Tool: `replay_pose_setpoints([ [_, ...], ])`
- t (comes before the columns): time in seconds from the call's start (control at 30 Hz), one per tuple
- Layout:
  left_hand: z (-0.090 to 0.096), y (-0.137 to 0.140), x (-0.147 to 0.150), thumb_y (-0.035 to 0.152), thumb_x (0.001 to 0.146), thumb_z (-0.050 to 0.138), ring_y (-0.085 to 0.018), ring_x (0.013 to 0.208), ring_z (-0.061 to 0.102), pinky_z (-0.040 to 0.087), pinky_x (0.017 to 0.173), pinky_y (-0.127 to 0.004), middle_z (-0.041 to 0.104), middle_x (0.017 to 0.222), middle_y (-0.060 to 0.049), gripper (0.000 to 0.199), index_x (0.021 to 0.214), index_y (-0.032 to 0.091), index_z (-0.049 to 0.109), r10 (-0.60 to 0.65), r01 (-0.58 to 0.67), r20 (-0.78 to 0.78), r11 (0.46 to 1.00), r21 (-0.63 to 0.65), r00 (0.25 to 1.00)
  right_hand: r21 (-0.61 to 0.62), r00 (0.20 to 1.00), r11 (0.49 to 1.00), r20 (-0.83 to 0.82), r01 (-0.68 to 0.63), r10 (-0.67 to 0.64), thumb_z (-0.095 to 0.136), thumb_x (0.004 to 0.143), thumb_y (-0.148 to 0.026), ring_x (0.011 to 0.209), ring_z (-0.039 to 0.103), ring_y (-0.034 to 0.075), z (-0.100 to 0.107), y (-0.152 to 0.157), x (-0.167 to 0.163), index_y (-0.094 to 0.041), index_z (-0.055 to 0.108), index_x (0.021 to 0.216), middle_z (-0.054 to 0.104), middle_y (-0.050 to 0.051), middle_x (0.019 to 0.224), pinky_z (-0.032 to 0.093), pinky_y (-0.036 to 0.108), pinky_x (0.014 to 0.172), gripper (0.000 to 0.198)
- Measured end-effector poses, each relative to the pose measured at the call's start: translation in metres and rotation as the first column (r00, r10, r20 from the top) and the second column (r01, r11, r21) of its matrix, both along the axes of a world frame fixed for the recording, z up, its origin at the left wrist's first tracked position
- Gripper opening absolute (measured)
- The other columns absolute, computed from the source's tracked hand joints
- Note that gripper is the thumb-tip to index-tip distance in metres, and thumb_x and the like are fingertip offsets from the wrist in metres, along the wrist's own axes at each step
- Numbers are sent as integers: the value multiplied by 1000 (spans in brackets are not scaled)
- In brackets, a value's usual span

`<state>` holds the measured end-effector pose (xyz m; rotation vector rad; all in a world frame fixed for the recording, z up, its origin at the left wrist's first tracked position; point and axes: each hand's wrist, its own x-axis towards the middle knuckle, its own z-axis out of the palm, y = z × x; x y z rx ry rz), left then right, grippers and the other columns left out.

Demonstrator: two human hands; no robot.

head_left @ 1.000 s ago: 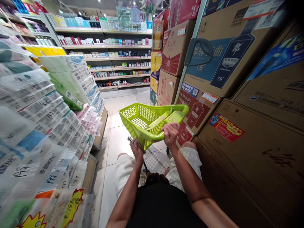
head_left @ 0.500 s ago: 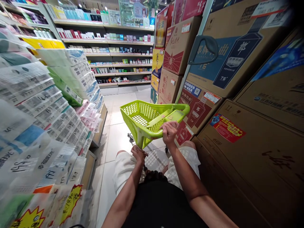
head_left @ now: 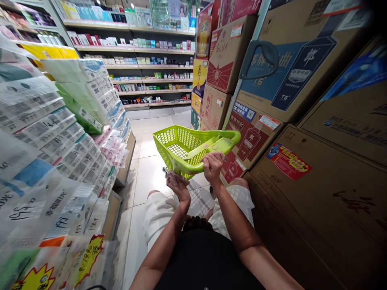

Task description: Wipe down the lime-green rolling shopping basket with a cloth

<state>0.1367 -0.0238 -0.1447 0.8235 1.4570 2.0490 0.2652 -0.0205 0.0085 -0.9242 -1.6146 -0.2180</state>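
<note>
Packs [head_left: 60, 129] at 9 o'clock. Left hand [head_left: 177, 181] just came up to 7 o'clock on the green basket [head_left: 165, 151]; can't tell what that grip has. Basket's at 12, barely moved, likely steadied by right hand [head_left: 213, 165], clenched round its handle [head_left: 236, 139] at 5. Boxes [head_left: 320, 177] at 3.

郎 and t6 on a carton [head_left: 296, 66]

You have one left hand [head_left: 178, 184], one right hand [head_left: 213, 166], one green basket [head_left: 183, 166], one grey handle [head_left: 270, 56], two yellow starburst signs [head_left: 90, 259] and one red-and-yellow sticker [head_left: 289, 161] before you.
</note>
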Motion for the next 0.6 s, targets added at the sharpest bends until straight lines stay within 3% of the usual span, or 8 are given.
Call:
replay_pose_setpoints([
  [0.13, 44, 8, -9, 51, 100, 59, -25, 143, 54, 44, 120, -43, 52, 153, -14, 57, 147, 26, 40, 87, -70, -85, 980, 187, 993, 7, 1000, 1000, -14, 4, -4, 44, 98, -22, 85, 62, 22, -1, 2, 0, -24, 60, 72, 69, 1, 74, 33, 43, 95, 31],
  [0.27, 83, 12, -14, 49, 93, 70, -24, 132, 62, 46, 118, -39, 61, 141, -12, 56, 138, 22, 51, 81, -66, -58, 972, 227, 995, -5, 1000, 1000, -4, -3, 3, 44, 98, -22, 85, 62, 22, 0, 1, 3, -24, 60, 71, 70, 1, 74, 33, 43, 94, 31],
  [0.47, 103, 37, -38, 44, 94, 68, -22, 128, 62, 44, 118, -40, 64, 134, -10, 40, 126, 22, 57, -52, 70, -89, 974, 217, 995, 14, 998, 998, -21, -56, 57, 44, 98, -20, 84, 62, 21, 6, -3, 17, -24, 60, 70, 70, 0, 74, 34, 42, 94, 32],
  [0.6, 111, 26, -36, 41, 94, 69, -23, 125, 64, 44, 118, -44, 67, 128, -10, 35, 122, 22, 62, -138, 172, -177, 966, 193, 974, -21, 995, 995, -24, -96, 96, 43, 97, -20, 85, 64, 20, 7, -1, 33, -24, 61, 70, 70, -1, 73, 35, 42, 96, 33],
])
